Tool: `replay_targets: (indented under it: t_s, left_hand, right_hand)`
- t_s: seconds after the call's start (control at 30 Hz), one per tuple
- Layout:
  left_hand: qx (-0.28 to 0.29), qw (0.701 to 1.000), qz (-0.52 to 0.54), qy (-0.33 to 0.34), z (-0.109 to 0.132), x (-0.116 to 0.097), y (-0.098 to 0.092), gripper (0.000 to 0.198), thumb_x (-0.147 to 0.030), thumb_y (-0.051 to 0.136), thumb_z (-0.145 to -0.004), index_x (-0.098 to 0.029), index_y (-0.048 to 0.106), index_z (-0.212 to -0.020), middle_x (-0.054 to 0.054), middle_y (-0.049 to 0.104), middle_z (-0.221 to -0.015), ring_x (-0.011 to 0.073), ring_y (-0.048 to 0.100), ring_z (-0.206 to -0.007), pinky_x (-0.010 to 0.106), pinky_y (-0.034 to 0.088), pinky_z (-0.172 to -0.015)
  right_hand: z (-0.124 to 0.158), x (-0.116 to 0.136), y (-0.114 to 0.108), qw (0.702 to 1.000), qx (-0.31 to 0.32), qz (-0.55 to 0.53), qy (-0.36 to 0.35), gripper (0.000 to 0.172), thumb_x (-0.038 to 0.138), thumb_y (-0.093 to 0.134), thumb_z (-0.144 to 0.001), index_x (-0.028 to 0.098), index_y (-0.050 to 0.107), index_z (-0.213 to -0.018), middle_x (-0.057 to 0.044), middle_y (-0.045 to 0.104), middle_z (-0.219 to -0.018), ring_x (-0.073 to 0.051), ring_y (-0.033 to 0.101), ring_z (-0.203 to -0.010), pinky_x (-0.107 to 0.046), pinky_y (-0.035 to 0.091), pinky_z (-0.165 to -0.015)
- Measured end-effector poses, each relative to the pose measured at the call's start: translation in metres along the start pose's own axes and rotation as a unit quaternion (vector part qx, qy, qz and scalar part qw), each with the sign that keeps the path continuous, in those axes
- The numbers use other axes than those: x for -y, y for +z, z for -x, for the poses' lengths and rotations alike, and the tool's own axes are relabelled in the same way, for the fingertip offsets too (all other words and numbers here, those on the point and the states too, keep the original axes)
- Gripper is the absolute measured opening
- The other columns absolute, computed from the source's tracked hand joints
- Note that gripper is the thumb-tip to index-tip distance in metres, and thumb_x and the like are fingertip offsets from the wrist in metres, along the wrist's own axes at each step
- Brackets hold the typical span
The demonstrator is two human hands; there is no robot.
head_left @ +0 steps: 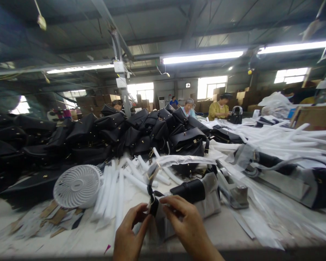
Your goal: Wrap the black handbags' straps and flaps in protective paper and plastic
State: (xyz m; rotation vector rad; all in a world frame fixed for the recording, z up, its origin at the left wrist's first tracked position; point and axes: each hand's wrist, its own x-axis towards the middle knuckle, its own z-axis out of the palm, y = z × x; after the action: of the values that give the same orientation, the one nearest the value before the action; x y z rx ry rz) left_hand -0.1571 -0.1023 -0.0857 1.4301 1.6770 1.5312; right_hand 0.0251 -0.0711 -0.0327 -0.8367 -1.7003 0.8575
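Observation:
A black handbag (188,191) stands on the table in front of me, partly covered in whitish wrapping, with its handle arched up in a clear sleeve (184,160). My left hand (132,228) pinches the strap end at the bag's left side, thumb and forefinger close together. On the same corner, my right hand (183,219) is closed, its fingertips at the wrapping just right of the strap. What exactly lies between the right fingertips is too small to tell.
A white fan (77,186) and white foam tubes (107,192) lie left. Black bags (141,134) are heaped behind. A wrapped bag (288,177), plastic sleeves and more tubes lie right. Several people (220,108) are farther back.

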Motion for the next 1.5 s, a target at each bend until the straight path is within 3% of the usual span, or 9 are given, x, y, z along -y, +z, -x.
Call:
replay_targets:
  t_s: [0.17,0.3,0.47,0.73,0.9,1.0,1.13,1.27,1.5]
  left_hand:
    - [-0.021,0.999,-0.038,-0.026,0.008,0.001,-0.016,0.04,-0.053,0.073,-0.072,-0.028,0.071,-0.103,0.003,0.075,-0.091,0.0278,0.071,-0.087,0.035,0.053,-0.081]
    - [-0.027,0.992,-0.114,0.045,0.002,-0.002,-0.025,0.031,-0.047,0.074,-0.072,-0.03,0.075,-0.098,0.005,0.076,-0.095,0.0298,0.069,-0.088,0.038,0.052,-0.085]
    - [0.061,0.986,-0.133,0.087,-0.007,-0.014,-0.029,0.021,-0.045,0.067,-0.078,-0.031,0.076,-0.091,0.005,0.076,-0.098,0.0315,0.068,-0.096,0.041,0.05,-0.089]
    - [-0.002,0.99,-0.094,0.105,-0.043,-0.11,-0.036,0.046,-0.057,0.056,-0.084,-0.028,0.068,-0.118,0.005,0.068,-0.125,0.0305,0.055,-0.124,0.04,0.035,-0.109]
    - [0.182,0.982,-0.005,0.047,-0.09,-0.158,-0.018,0.048,-0.06,0.055,-0.085,-0.02,0.075,-0.101,0.007,0.075,-0.101,0.029,0.064,-0.1,0.035,0.046,-0.091]
    - [0.3,0.949,0.082,-0.052,-0.105,-0.161,-0.013,0.041,-0.055,0.06,-0.084,-0.017,0.074,-0.09,0.005,0.072,-0.078,0.0206,0.063,-0.075,0.027,0.045,-0.07]
    - [0.342,0.923,0.154,-0.086,-0.104,-0.151,-0.004,0.039,-0.053,0.062,-0.084,-0.015,0.068,-0.078,0.002,0.064,-0.069,0.0131,0.054,-0.061,0.022,0.039,-0.06]
    - [0.33,0.923,0.189,-0.063,-0.092,-0.145,0.007,0.039,-0.052,0.062,-0.085,-0.014,0.067,-0.077,0.0,0.059,-0.066,0.0101,0.048,-0.058,0.02,0.034,-0.056]
    - [0.271,0.924,0.265,-0.04,-0.078,-0.14,0.031,0.047,-0.059,0.072,-0.073,-0.013,0.072,-0.083,0.002,0.063,-0.068,0.0104,0.052,-0.059,0.023,0.039,-0.058]
  right_hand:
    - [0.005,-0.008,0.007,0.999,0.01,0.014,-0.027,0.026,0.014,0.062,-0.085,0.026,0.074,-0.105,-0.004,0.071,-0.101,-0.018,0.066,-0.079,-0.026,0.052,-0.071]
    - [0.005,-0.007,0.007,1.0,0.015,0.003,-0.026,0.031,0.013,0.06,-0.086,0.028,0.072,-0.111,-0.004,0.069,-0.104,-0.017,0.066,-0.081,-0.026,0.052,-0.075]
    - [0.009,0.003,-0.012,0.999,-0.036,-0.024,0.013,0.02,0.024,0.061,-0.091,0.025,0.074,-0.105,-0.005,0.072,-0.103,-0.021,0.066,-0.094,-0.027,0.052,-0.081]
    - [-0.002,0.009,-0.047,0.965,-0.103,-0.203,0.13,0.051,0.052,0.067,-0.083,0.015,0.069,-0.119,-0.01,0.074,-0.096,-0.015,0.063,-0.065,-0.026,0.053,-0.058]
    - [-0.027,0.039,-0.053,0.952,-0.058,-0.268,0.134,0.054,0.054,0.069,-0.081,0.016,0.068,-0.12,-0.01,0.072,-0.1,-0.012,0.062,-0.064,-0.024,0.052,-0.06]
    - [-0.043,0.055,-0.056,0.956,-0.049,-0.268,0.107,0.047,0.054,0.065,-0.084,0.017,0.071,-0.113,-0.006,0.071,-0.087,-0.013,0.062,-0.067,-0.024,0.052,-0.062]
    - [-0.061,0.056,-0.059,0.959,-0.05,-0.269,0.073,0.042,0.054,0.061,-0.087,0.014,0.071,-0.097,-0.004,0.067,-0.078,-0.014,0.061,-0.069,-0.022,0.05,-0.062]
    - [-0.064,0.053,-0.057,0.975,-0.058,-0.199,0.082,0.045,0.058,0.059,-0.086,0.014,0.068,-0.082,-0.006,0.07,-0.075,-0.017,0.064,-0.068,-0.025,0.051,-0.065]
    - [-0.06,0.054,-0.056,0.983,-0.101,0.151,0.02,0.038,0.057,0.06,-0.082,0.022,0.073,-0.077,-0.005,0.072,-0.069,-0.02,0.066,-0.057,-0.027,0.048,-0.051]
